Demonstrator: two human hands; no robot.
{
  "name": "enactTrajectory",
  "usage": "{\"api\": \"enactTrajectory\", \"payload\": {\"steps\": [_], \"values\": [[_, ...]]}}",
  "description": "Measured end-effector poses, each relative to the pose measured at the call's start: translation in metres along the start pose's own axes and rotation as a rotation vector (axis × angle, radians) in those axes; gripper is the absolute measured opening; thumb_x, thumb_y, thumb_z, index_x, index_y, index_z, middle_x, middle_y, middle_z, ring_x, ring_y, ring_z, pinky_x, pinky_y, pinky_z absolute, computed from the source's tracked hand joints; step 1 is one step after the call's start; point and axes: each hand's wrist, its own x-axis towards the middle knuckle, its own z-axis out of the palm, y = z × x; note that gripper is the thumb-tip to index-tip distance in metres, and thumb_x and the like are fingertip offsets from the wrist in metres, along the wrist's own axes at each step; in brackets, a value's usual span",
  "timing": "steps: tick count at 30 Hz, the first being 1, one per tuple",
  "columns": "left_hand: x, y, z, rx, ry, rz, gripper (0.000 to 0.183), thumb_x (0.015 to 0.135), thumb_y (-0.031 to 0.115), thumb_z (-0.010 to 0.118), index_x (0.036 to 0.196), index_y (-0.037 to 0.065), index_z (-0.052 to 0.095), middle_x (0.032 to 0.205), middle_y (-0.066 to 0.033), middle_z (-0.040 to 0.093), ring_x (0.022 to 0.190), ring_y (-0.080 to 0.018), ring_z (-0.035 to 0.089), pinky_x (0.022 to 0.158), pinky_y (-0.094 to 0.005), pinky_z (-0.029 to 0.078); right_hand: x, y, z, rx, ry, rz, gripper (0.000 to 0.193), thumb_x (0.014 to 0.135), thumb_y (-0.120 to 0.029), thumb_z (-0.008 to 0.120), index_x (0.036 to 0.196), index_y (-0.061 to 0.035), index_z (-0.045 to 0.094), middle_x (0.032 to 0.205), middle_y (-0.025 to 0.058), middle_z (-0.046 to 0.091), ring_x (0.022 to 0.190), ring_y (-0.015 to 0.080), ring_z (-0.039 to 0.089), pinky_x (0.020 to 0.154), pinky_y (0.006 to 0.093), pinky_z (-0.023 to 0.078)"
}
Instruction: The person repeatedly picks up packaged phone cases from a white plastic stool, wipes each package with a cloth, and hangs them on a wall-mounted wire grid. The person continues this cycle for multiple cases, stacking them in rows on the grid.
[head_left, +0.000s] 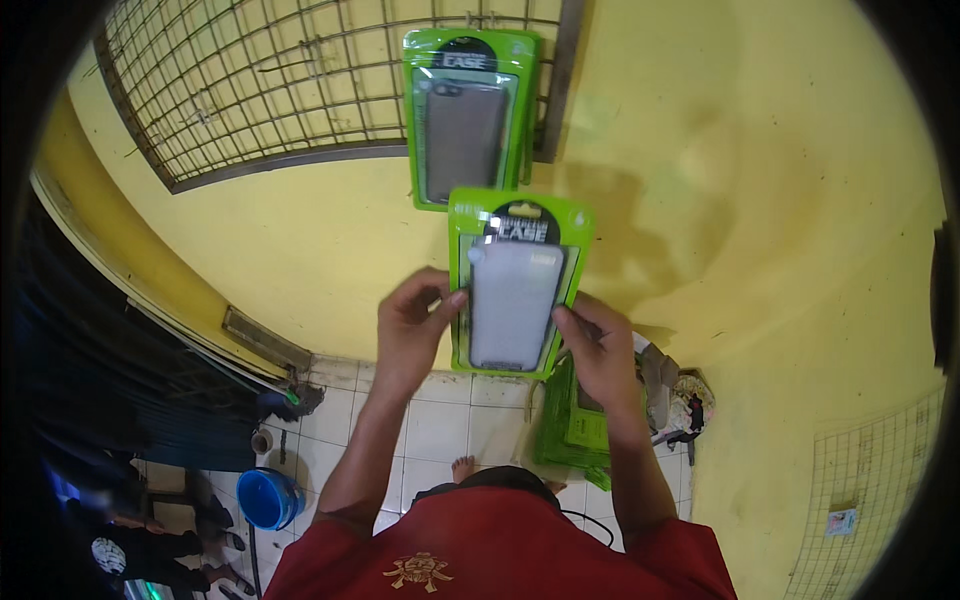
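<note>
Between my two hands I hold up a green phone case package with a clear window that shows a pale case inside. My left hand pinches its left edge, and my right hand grips the right edge low down. Just beyond its top, a similar green package with a darker phone case hangs from a wire grid panel on the yellow wall. The held package overlaps the lower end of the hanging one in the view; whether they touch I cannot tell.
Below my right hand, a pile of green packages stands on the white tiled floor. A blue bucket is at the lower left, near a person in dark clothes. Another wire grid is on the right wall.
</note>
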Motion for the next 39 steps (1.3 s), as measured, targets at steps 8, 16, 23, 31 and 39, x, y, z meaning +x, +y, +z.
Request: {"api": "enactTrajectory", "payload": {"steps": [8,16,23,31,39], "values": [[0.101,0.063,-0.02,-0.011,-0.022,0.156,0.008,0.094,0.005,0.066,0.1,0.001,0.064,0.084,0.0042,0.057,0.077,-0.0043,0.05,0.069,-0.021,0.041,0.084,-0.082,0.041,-0.055,0.113,-0.16,0.024,0.096,-0.019,0.064,0.093,0.0053,0.066,0.069,-0.0037,0.052,0.065,0.0046,0.043,0.059,0.0227,0.037],[0.141,0.052,-0.036,0.06,-0.087,0.288,0.008,0.093,0.006,0.067,0.097,0.001,0.064,0.082,0.0029,0.057,0.078,-0.005,0.053,0.071,-0.0219,0.043,0.112,-0.075,0.064,-0.001,0.181,-0.136,0.027,0.095,-0.02,0.065,0.089,0.0065,0.064,0.066,0.0008,0.056,0.063,0.006,0.048,0.059,0.0245,0.042],[0.151,0.036,-0.042,0.12,-0.122,0.189,0.007,0.092,0.006,0.066,0.095,0.0,0.063,0.08,0.0009,0.06,0.077,-0.007,0.056,0.073,-0.0246,0.045,0.119,-0.056,0.066,-0.114,0.226,-0.118,0.029,0.094,-0.021,0.066,0.094,0.0077,0.067,0.073,0.0076,0.066,0.066,0.0097,0.057,0.062,0.0276,0.046],[0.144,0.035,-0.036,0.087,-0.103,0.336,0.006,0.092,0.004,0.067,0.094,0.001,0.063,0.079,0.0025,0.058,0.075,-0.0058,0.052,0.075,-0.0236,0.045,0.11,-0.061,0.068,-0.167,0.265,-0.126,0.029,0.093,-0.02,0.067,0.095,0.009,0.066,0.075,0.0113,0.068,0.069,0.0124,0.06,0.065,0.0289,0.047],[0.156,0.055,-0.03,0.077,-0.097,0.363,0.01,0.091,0.007,0.069,0.095,0.0,0.064,0.079,0.0026,0.055,0.068,-0.006,0.051,0.061,-0.0212,0.043,0.118,-0.091,0.058,-0.14,0.218,-0.125,0.029,0.094,-0.021,0.066,0.093,0.0076,0.067,0.068,0.0085,0.064,0.059,0.0123,0.058,0.054,0.028,0.048]]}}
